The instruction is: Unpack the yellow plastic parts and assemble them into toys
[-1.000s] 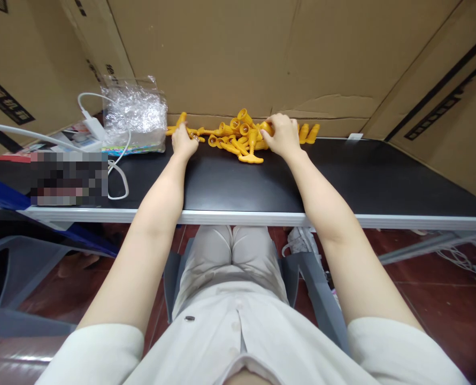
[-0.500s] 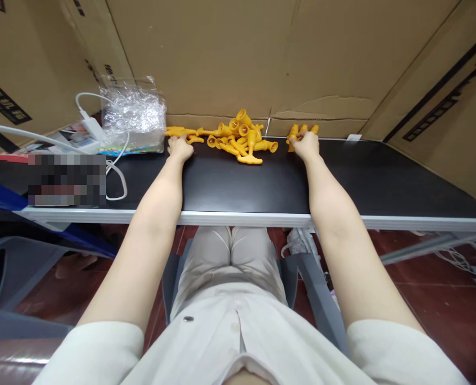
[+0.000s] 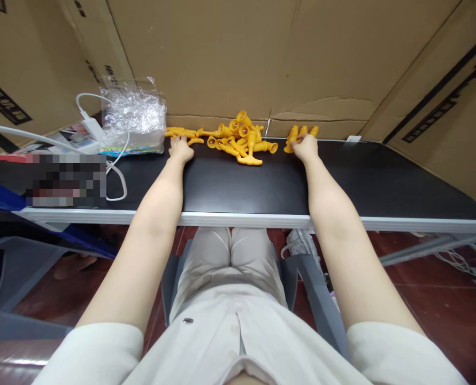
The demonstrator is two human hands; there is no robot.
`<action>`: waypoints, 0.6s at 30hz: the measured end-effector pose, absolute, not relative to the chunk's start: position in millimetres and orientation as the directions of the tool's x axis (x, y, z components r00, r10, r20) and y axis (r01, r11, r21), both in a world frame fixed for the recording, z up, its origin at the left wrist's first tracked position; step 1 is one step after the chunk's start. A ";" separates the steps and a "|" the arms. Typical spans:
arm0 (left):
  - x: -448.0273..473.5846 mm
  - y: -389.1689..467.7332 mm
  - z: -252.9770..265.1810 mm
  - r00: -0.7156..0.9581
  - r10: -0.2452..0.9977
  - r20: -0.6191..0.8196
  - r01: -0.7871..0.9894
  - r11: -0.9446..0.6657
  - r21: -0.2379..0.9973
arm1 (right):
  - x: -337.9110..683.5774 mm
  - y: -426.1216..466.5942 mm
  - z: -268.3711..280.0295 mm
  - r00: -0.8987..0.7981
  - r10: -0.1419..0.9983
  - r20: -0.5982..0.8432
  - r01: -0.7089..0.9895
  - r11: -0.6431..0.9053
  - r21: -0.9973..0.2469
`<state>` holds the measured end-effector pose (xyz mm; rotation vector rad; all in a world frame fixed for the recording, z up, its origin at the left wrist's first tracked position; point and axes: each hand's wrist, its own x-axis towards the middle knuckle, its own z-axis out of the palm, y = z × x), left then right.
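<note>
In the head view, my left hand lies palm down with its fingers stretched out and apart. Its fingertips touch the near side of a row of thin yellow plastic handles. My right hand has its fingers bent around yellow ribbed cone-shaped plastic pieces standing in a small cluster. The lower parts of these pieces are partly hidden by the fingers. Between both hands lies a heap of yellow hollow cones and T-shaped handles, one handle pointing toward me.
Tall cardboard walls in the black tabletop at the back and sides. Left of my left hand sit a clear plastic-wrapped packet, a white charger with cable and a blurred-out item. A white metal edge runs along the front.
My left fingers have spread and straightened on the handles, which now lie more evenly. My right hand has shifted slightly left along the cone-shaped pieces. The middle heap looks unchanged.
</note>
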<state>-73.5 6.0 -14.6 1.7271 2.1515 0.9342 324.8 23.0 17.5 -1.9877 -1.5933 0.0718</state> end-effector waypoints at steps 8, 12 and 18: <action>-70.6 -0.1 -8.3 -0.350 0.893 0.282 0.831 0.157 0.534 | 327.6 18.0 16.6 0.233 0.947 0.222 0.871 -0.101 -0.482; -63.5 -7.3 -0.1 -0.349 0.889 0.296 0.836 0.152 0.528 | 321.1 17.4 13.4 0.114 0.980 0.166 0.922 -0.042 -0.385; -59.1 -8.9 2.4 -0.321 0.893 0.315 0.836 0.111 0.538 | 304.0 24.6 1.4 0.013 0.987 0.159 0.980 0.019 -0.197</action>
